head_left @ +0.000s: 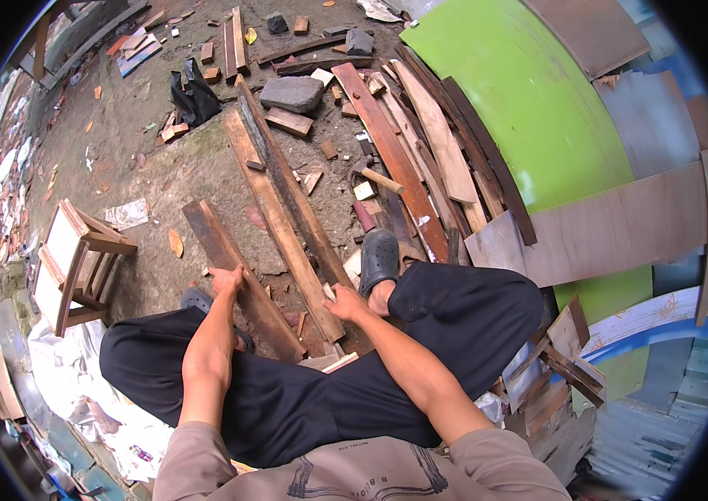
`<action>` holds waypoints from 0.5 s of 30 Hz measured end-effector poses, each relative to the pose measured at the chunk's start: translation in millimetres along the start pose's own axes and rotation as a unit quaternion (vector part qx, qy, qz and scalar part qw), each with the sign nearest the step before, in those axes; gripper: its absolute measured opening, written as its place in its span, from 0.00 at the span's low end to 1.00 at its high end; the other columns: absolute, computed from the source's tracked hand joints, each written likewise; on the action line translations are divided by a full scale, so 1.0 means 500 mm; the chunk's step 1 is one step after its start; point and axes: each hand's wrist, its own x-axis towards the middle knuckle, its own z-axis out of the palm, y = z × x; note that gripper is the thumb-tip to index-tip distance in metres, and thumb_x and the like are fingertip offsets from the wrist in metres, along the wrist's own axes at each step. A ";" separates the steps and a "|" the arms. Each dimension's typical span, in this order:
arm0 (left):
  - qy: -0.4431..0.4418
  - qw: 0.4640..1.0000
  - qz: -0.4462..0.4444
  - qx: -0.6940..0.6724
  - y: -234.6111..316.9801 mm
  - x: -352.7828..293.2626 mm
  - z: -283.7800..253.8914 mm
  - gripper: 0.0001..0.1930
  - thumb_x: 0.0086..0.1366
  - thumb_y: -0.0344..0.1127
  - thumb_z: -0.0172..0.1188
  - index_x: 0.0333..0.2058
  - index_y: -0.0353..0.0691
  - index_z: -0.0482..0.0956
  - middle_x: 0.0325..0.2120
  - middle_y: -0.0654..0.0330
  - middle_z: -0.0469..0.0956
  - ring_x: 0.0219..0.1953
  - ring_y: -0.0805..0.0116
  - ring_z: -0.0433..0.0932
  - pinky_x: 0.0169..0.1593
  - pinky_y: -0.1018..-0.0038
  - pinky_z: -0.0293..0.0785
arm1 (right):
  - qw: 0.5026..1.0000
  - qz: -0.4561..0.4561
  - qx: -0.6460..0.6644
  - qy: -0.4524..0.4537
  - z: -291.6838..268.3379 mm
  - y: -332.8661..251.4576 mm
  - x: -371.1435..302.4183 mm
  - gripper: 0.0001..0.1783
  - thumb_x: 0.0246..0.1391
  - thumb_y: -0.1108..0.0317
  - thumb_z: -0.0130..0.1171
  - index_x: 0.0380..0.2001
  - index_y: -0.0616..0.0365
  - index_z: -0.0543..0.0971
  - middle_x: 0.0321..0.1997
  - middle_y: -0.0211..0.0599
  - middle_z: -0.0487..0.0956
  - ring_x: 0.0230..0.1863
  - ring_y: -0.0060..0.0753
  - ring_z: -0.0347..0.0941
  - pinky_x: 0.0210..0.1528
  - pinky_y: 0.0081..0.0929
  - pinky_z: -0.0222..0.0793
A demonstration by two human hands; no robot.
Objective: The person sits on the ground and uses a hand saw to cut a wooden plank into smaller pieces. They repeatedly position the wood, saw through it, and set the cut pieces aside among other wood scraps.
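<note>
1. Splinters look the likeliest trouble: the short dark plank [256, 299], just left of the frame's centre, seems rough along its edges, and bare skin sliding along it could catch.
2. A finger could be nipped if that plank swung right against the long brown plank [282, 225], since only a narrow strip of ground [203, 159] parts them at their lower ends.
3. A jolt to the long brown plank could shake off the small block [255, 165] lying near its upper part, or push it into the darker board [295, 179] along its right side.
4. The right clog [380, 259], at centre right, leaves the foot exposed if a plank dropped or skidded; the hammer [382, 180] lies above it.
5. The left hand [227, 280] is curled over the left edge of the short dark plank, which runs diagonally beneath it from centre left toward the lower middle.
6. The right hand [345, 304] is at the lower end of the long brown plank, fingers bent, apparently pinching a small pale piece [329, 291]; its fingertips are too small to be sure.
</note>
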 end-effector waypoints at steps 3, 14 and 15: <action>-0.046 0.998 0.019 0.025 -0.010 -0.011 0.003 0.53 0.52 0.58 0.68 0.67 0.29 0.52 0.56 0.35 0.72 0.59 0.43 0.72 0.62 0.60 0.68 | 1.000 0.001 -0.003 -0.012 -0.014 -0.003 -0.006 0.37 0.54 0.47 0.61 0.59 0.64 0.70 0.57 0.59 0.76 0.60 0.55 0.71 0.61 0.43 0.67; -0.139 0.967 0.210 0.030 0.017 -0.138 0.016 0.40 0.55 0.56 0.66 0.59 0.32 0.71 0.55 0.40 0.75 0.58 0.49 0.74 0.60 0.63 0.70 | 0.999 -0.032 0.007 0.026 -0.049 0.022 -0.049 0.33 0.54 0.50 0.61 0.55 0.64 0.72 0.54 0.57 0.78 0.57 0.54 0.74 0.59 0.43 0.69; -0.139 0.965 0.218 0.041 0.033 -0.154 0.022 0.40 0.55 0.55 0.68 0.59 0.32 0.71 0.55 0.41 0.75 0.58 0.49 0.75 0.60 0.63 0.70 | 1.000 -0.016 -0.004 0.023 -0.049 0.044 -0.047 0.32 0.54 0.50 0.61 0.54 0.64 0.72 0.54 0.56 0.78 0.57 0.53 0.74 0.59 0.44 0.69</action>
